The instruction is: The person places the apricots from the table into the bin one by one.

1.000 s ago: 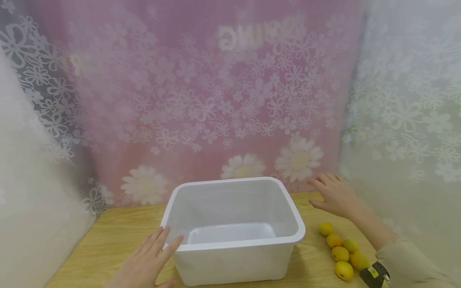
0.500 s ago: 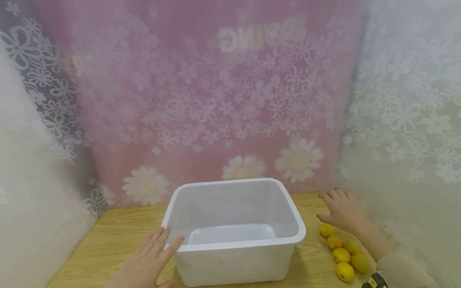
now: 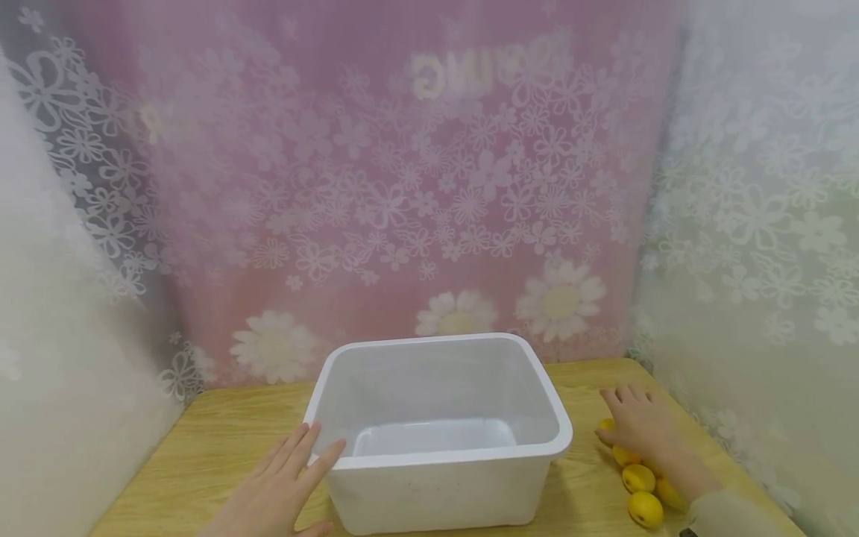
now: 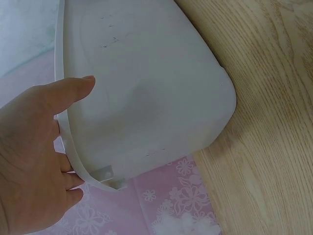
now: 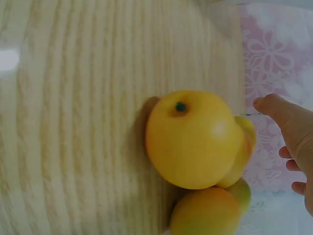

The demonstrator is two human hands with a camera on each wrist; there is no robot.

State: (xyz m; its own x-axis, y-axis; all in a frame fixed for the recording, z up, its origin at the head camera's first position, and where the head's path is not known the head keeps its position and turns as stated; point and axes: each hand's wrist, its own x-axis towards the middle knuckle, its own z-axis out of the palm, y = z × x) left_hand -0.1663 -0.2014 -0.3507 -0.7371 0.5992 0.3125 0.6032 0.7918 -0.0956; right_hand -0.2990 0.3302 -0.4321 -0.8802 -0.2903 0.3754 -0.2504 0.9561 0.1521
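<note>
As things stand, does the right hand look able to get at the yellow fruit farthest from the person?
Probably yes: the right hand is close by the farthest fruit, nothing visible blocks it, and the white tub stands apart.

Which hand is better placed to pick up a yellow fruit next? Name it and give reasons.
The right hand, most likely: it is over the yellow fruits, while the left hand is at the opposite side of the white tub.

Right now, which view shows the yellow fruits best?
Right wrist: close-up, the yellow fruits large, front one's green stem spot visible. Head: smaller, some partly hidden by the right hand. Left wrist: none visible.
</note>
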